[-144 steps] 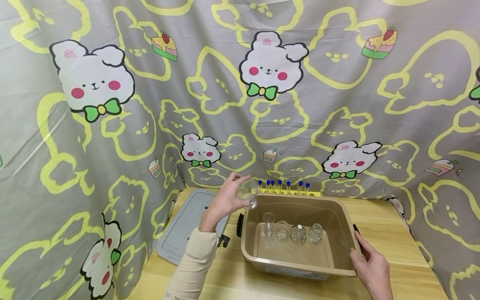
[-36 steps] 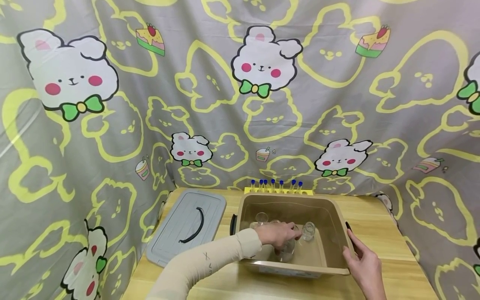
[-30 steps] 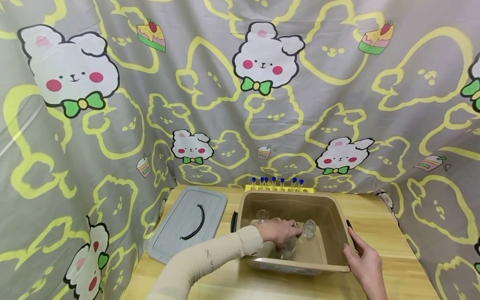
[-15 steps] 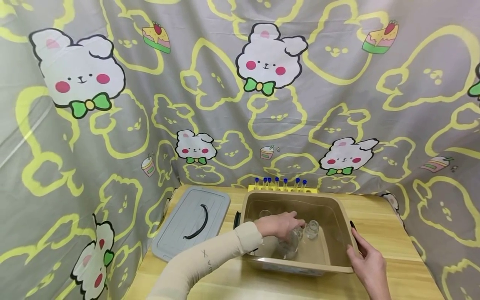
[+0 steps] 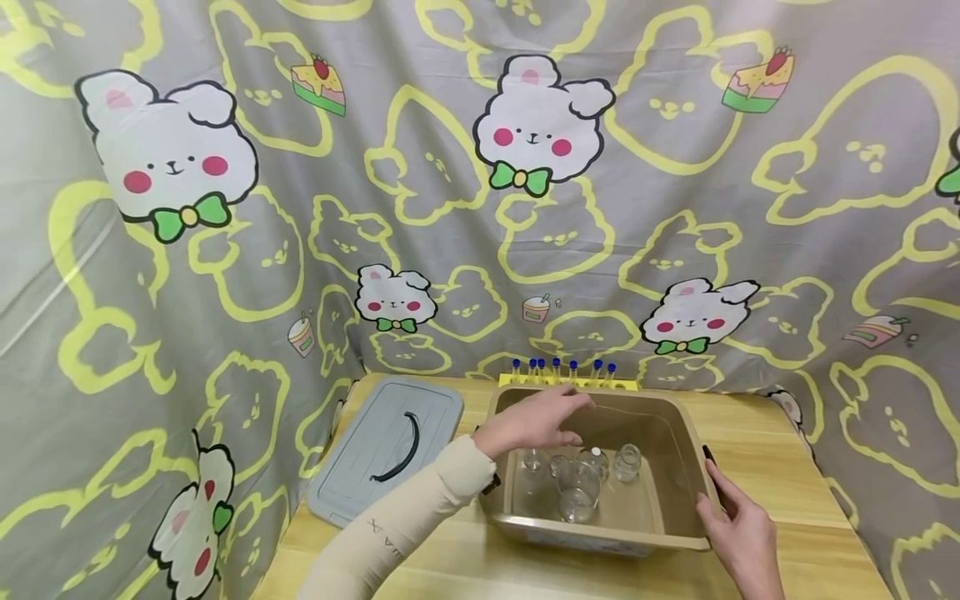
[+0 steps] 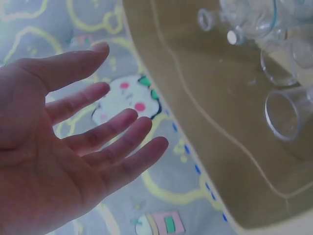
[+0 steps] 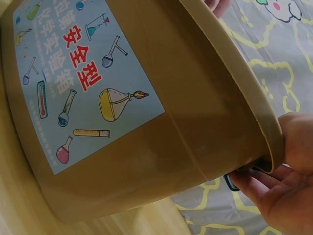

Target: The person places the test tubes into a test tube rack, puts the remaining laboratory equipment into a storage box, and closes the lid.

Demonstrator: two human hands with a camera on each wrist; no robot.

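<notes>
My left hand [image 5: 536, 421] hovers over the left part of a brown plastic bin [image 5: 600, 537], fingers loosely spread and holding nothing. In the left wrist view the palm [image 6: 54, 161] shows bare. Below it in the bin stands a clear glass beaker [image 5: 577, 496], towards the front. Behind it are a glass flask with a white stopper [image 5: 596, 454], a small glass jar [image 5: 627, 463] at right and a conical-looking glass [image 5: 532, 458] at left; another glass is partly hidden. My right hand [image 5: 741, 525] grips the bin's right rim, fingers curled under it by the black handle [image 7: 232, 182].
A grey lid [image 5: 386, 450] with a black handle lies left of the bin on the wooden table [image 5: 795, 492]. Behind the bin, a yellow rack [image 5: 626, 385] carries several blue-capped tubes. Patterned curtains [image 5: 450, 208] enclose the table's back and sides.
My left hand first held the beaker left of the bin, then lowered it inside. It has let go and risen up and left. My right hand has stayed on the rim.
</notes>
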